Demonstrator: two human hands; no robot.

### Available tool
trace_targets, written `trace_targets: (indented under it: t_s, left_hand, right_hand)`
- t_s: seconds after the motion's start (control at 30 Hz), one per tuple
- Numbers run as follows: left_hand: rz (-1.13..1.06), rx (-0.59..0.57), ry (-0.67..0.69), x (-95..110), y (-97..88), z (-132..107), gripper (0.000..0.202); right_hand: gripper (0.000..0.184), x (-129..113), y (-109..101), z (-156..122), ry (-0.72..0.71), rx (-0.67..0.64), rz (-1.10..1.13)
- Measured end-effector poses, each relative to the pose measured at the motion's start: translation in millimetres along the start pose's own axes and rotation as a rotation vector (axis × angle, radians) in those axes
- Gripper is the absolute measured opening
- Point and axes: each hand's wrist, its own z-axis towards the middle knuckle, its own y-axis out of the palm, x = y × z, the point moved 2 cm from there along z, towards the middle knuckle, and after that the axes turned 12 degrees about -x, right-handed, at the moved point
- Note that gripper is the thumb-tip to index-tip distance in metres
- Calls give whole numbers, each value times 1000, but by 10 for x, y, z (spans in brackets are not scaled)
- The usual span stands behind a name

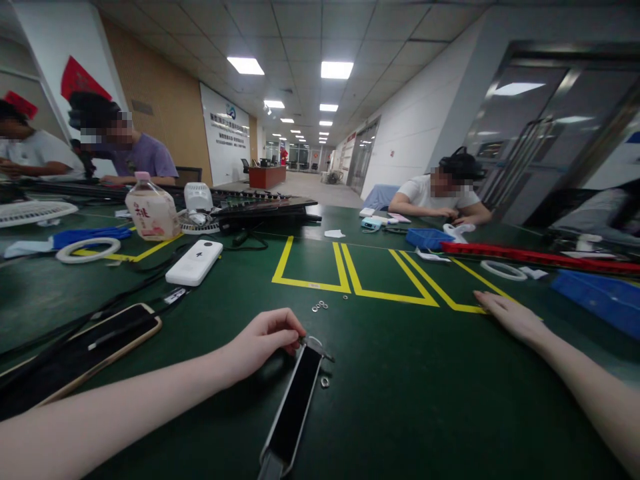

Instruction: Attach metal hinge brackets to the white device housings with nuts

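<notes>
My left hand (273,337) has its fingers closed in a pinch at the far end of a long, narrow black piece with pale metallic edges (295,407). A ring-like metal part (316,344) shows at that end; exactly what the fingertips grip is hidden. Beside the black piece lies a metal nut (325,383). Several more small nuts (320,306) sit farther off, in front of the yellow tape. Over on the right, my right hand (507,312) rests palm down on the green table with fingers stretched out, across a yellow tape line (470,309), holding nothing.
To the left are a white power bank (194,263), cables, a phone-like black slab (90,353), a drink bottle (151,207) and a white tape ring (88,250). Blue trays (600,300) and a red strip (540,257) lie right. A person (440,190) works opposite; others sit left.
</notes>
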Motion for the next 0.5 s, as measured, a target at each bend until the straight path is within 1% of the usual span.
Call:
trace_targets:
  t_s: [0.1,0.17,0.2,0.27,0.33,0.4,0.5]
  left_hand:
    - [-47,9,15,0,4,-3,10]
    - [-108,28,34,-21,-5,10,12]
    - [-148,40,48,-36,-15,19,18]
    - [-221,67,68,-72,-44,37,28]
    - [-265,87,63,-103,-78,43,34]
    - [-273,90,40,-117,-104,37,37]
    - [-229,59,-5,-109,-118,25,39]
  right_hand:
    - [54,-308,63,-110,-92,-165,58]
    - [57,-556,99,-228,-157,-223,85]
    - [58,-696,119,-299,-187,-245,94]
    - [61,-1016,161,-456,-266,-288,133]
    - [61,-1370,207,-621,-345,-326,184]
    - [63,-1729,259,-778,-413,-351,216]
    - [64,-2212,338,-987,-497,-362,254]
